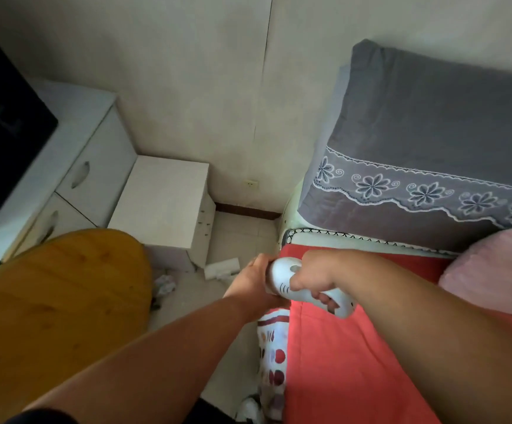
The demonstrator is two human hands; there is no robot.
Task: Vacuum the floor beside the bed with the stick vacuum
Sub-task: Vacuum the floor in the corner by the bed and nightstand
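Bed (pixel 355 347): red sheet on my right, floor strip (pixel 242 234) beside it.
Stick vacuum (pixel 282 280): white body between my hands; floor head (pixel 221 268) down by the white cabinet (pixel 163 203).
Handling: I judge it rigid, light, top-heavy, smooth plastic.
Right hand (pixel 313 278): wrapped around the loop handle.
Left hand (pixel 254 281): clamped on the body's front, steadying.

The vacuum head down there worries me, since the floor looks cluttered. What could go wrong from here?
The crumpled scraps on the floor near the wooden table might clog the vacuum head if sucked in. The head sits close to the white cabinet in a narrow strip of floor, so a forward push could knock its corner. Both the left hand and right hand grip the vacuum body, leaving none free to clear things.
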